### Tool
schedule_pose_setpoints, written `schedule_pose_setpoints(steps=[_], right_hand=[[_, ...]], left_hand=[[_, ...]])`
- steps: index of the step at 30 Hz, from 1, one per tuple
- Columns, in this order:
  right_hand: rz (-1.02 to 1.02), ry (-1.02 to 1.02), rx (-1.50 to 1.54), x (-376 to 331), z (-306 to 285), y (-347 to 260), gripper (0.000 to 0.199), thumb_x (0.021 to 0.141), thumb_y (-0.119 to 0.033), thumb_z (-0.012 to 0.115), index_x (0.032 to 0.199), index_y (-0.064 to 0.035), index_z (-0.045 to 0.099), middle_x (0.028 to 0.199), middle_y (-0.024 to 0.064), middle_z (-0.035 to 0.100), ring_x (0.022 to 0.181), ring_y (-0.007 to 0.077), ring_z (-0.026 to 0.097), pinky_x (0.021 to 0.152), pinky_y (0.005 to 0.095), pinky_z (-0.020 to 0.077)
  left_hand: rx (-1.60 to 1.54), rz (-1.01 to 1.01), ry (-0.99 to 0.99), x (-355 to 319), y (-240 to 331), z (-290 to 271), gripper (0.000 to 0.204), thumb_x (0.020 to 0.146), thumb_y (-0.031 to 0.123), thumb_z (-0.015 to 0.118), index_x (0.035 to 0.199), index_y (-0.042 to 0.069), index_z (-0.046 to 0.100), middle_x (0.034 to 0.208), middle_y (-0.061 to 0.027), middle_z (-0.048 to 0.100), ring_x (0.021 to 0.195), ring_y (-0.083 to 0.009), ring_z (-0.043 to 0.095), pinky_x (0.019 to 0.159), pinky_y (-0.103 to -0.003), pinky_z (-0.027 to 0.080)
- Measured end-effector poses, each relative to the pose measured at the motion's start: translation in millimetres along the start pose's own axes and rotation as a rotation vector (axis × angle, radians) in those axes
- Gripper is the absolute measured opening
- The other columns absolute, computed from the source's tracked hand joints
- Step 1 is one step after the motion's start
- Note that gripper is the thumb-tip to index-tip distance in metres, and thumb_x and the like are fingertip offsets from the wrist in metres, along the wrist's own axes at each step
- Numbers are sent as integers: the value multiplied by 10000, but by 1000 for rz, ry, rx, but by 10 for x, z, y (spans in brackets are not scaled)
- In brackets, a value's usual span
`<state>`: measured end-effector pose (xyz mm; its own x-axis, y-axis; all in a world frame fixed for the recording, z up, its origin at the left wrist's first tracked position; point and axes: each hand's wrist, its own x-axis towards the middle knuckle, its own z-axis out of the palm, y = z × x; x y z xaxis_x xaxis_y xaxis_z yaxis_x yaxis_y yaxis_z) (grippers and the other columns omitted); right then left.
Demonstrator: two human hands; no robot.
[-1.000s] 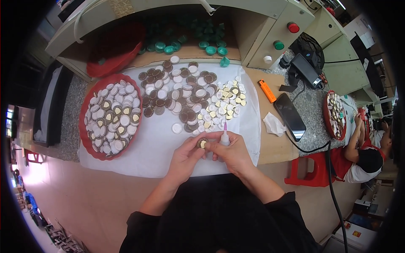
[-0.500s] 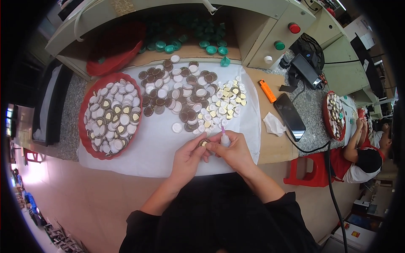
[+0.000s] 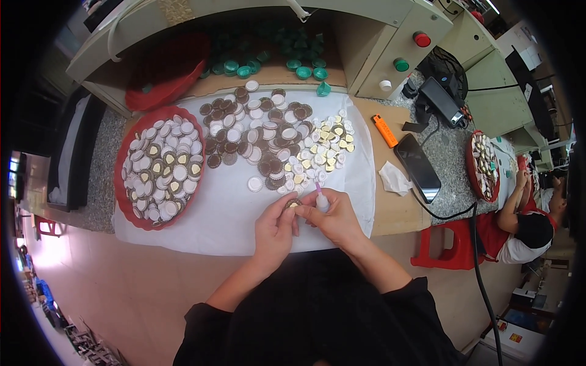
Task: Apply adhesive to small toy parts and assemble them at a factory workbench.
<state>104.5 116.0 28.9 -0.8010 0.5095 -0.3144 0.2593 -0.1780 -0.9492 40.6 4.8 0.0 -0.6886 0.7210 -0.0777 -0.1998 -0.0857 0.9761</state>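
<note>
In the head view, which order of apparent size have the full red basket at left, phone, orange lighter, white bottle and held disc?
1. Full red basket
2. Black phone
3. Orange lighter and white bottle, unranked: the right hand partly hides the bottle
4. Held disc, partly covered

Workshop: piled discs, neighbouring co-worker

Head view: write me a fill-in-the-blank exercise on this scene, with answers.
1. The large scalloped bowl of discs at the person's left is ____ in colour.
2. Of the left hand and the right hand, the ____ one holds the white bottle.
3. Between the red button and the white button sits a ____ one.

Missing words: red; right; green.
</note>
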Motion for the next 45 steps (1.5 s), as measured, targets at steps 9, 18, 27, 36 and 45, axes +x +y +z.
schedule_pose_setpoints(steps=[9, 18, 27, 36, 45], right_hand=[[70, -39, 126, 38, -63, -25, 176, 721, -120, 627, 828, 15, 588, 655, 31, 568, 532, 64, 492, 481, 188, 400], [110, -39, 163, 49, -41, -30, 182, 721, -106, 619, 839, 24, 573, 667, 45, 571, 518, 81, 496, 471, 193, 400], [20, 1, 147, 37, -9, 52, 153, 718, -82, 619, 818, 27, 576, 670, 47, 570, 535, 79, 499, 485, 201, 411], [-23, -35, 157, 26, -40, 40, 156, 722, -90, 623, 824, 24, 591, 690, 43, 579, 553, 69, 496, 500, 197, 407], [3, -40, 65, 5, -66, 17, 135, 734, -79, 605, 818, 26, 592, 681, 36, 578, 595, 65, 505, 527, 195, 416]], left_hand=[[-192, -175, 39, 126, 40, -43, 270, 849, 71, 414, 1090, -46, 449, 817, -55, 527, 589, -88, 485, 571, -212, 420], [-341, -242, 21, 128, 74, -51, 292, 832, 31, 410, 1111, -53, 434, 898, -82, 533, 663, -117, 508, 618, -231, 438], [-275, -199, -29, 111, 33, -85, 268, 824, 20, 420, 1079, -56, 453, 867, -76, 545, 642, -115, 520, 624, -236, 430], [-312, -194, 9, 106, 71, -31, 235, 822, 44, 455, 1036, -49, 479, 820, -68, 554, 620, -111, 521, 610, -236, 432], [-187, -208, 54, 121, 78, -11, 202, 816, 55, 481, 989, -46, 505, 781, -78, 564, 572, -96, 500, 545, -217, 438]])
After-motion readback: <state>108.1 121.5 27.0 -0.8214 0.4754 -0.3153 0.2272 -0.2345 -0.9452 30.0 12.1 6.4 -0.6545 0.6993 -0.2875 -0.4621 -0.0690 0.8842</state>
